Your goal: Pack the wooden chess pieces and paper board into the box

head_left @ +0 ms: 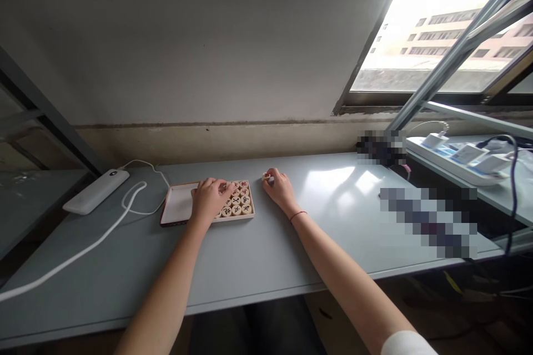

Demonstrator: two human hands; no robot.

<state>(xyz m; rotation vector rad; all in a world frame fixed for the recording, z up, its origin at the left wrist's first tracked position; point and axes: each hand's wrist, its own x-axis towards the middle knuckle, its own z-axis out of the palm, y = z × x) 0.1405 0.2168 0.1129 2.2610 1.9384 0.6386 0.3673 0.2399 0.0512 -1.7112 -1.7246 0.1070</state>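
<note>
A shallow box (234, 219) of round Chinese chess pieces (236, 210) stands on the grey desk; the pieces lie in rows, with red or black characters on top. Its lid (177, 206), white inside with a dark red edge, is at the box's left. My left hand (208, 197) reaches over the box, fingers bent and fingertips closed at a piece in the upper rows, covering part of the rows. To the right of the box, my right hand (278, 187) rests low over the desk and pinches a Chinese chess piece (265, 176) with a red mark.
A white power bank (96, 191) with a thin cable lies at the left. A thick white cable (95, 245) crosses the desk's left side. Blurred dark items (428, 224) lie at the right. A power strip (458, 161) with plugs sits beyond the metal frame. The wall borders the back.
</note>
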